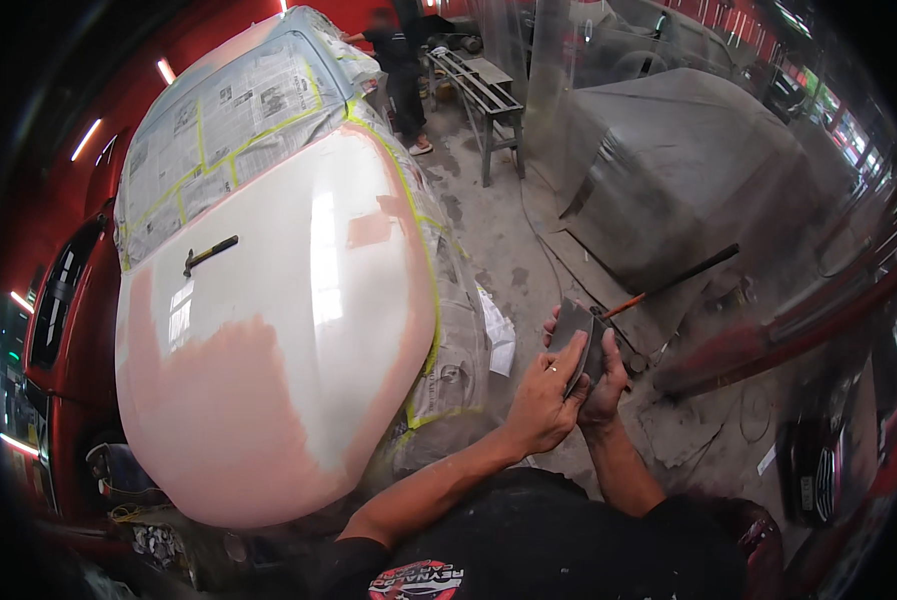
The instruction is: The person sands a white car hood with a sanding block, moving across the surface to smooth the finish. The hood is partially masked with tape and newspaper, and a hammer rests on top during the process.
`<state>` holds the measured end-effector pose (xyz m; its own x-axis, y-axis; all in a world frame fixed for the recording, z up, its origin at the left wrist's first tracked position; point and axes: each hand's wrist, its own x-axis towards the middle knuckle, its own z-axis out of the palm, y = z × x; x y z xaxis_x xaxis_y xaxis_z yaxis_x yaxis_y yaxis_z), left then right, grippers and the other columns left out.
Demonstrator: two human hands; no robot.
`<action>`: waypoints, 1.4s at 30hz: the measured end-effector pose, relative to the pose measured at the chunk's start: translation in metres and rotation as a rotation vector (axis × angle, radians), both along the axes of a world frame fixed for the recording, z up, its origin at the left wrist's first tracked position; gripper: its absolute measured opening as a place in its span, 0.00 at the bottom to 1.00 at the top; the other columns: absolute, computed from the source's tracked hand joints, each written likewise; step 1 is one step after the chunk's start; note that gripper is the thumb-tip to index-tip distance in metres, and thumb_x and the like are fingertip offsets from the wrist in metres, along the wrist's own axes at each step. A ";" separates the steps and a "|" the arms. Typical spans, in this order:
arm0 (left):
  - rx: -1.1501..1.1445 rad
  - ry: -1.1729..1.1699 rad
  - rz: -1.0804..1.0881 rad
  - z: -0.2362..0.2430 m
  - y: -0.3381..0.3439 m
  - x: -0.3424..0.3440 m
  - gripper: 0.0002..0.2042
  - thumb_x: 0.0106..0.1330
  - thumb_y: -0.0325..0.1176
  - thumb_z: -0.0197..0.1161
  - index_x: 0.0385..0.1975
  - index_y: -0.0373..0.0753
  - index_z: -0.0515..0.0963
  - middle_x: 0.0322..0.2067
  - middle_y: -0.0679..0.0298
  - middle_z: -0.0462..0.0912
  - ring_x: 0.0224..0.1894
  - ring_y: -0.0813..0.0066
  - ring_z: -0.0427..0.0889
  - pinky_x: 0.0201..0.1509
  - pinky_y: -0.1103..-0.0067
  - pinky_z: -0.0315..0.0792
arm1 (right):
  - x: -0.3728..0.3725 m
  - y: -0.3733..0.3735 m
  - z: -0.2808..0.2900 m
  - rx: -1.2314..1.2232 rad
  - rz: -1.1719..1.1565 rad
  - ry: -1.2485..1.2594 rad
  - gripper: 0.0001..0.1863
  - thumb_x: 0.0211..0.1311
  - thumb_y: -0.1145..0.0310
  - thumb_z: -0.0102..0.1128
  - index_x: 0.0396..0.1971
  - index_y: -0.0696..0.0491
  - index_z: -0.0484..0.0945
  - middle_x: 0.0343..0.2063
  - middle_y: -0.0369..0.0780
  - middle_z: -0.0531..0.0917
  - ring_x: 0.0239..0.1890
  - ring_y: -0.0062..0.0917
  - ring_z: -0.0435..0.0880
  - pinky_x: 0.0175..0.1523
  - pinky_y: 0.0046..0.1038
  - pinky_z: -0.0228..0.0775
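Note:
In front of my body, my left hand (546, 402) and my right hand (604, 383) are closed on a dark grey sheet that looks like sandpaper (571, 326). My left fingers press along its face. The sheet stands tilted between the two hands, and its lower part is hidden by fingers. Left of my hands, and apart from them, is a car hood (268, 270), glossy white with matte pink patches. A hammer (211, 256) with a black and yellow handle lies on it.
Newspaper (233, 115) and yellow-green tape cover the windshield and side. An orange rod with a black grip (686, 272) shows just beyond my hands. A metal stand (483, 95), a person (398, 65) and a sheet-covered car (688, 160) are farther off. Cords (540, 235) cross the floor.

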<state>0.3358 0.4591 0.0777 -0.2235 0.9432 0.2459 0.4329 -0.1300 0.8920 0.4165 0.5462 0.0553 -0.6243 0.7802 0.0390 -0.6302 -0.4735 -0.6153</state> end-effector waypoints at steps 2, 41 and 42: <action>0.089 0.018 0.077 -0.002 0.004 0.001 0.27 0.74 0.37 0.50 0.69 0.32 0.59 0.48 0.45 0.75 0.50 0.52 0.72 0.58 0.66 0.66 | -0.003 -0.002 -0.001 -0.033 0.016 0.023 0.32 0.76 0.50 0.34 0.69 0.57 0.58 0.63 0.45 0.69 0.61 0.32 0.72 0.67 0.35 0.63; -0.134 -0.069 0.203 -0.042 -0.005 -0.010 0.24 0.76 0.41 0.47 0.66 0.35 0.62 0.45 0.40 0.77 0.48 0.42 0.76 0.53 0.61 0.68 | -0.017 0.014 -0.040 -0.039 0.055 -0.313 0.20 0.63 0.64 0.59 0.51 0.60 0.77 0.41 0.37 0.83 0.41 0.20 0.79 0.49 0.23 0.70; -0.088 -0.055 0.258 -0.050 -0.001 -0.011 0.23 0.76 0.42 0.46 0.64 0.35 0.65 0.43 0.40 0.77 0.47 0.41 0.76 0.52 0.60 0.68 | -0.013 0.009 -0.037 -0.009 0.045 -0.350 0.20 0.62 0.66 0.59 0.52 0.60 0.77 0.41 0.37 0.83 0.42 0.20 0.79 0.50 0.23 0.70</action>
<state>0.3251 0.4582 0.0279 -0.4697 0.8706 0.1462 0.3922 0.0574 0.9181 0.4039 0.5552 0.0179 -0.6327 0.7506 -0.1904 -0.3600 -0.5028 -0.7859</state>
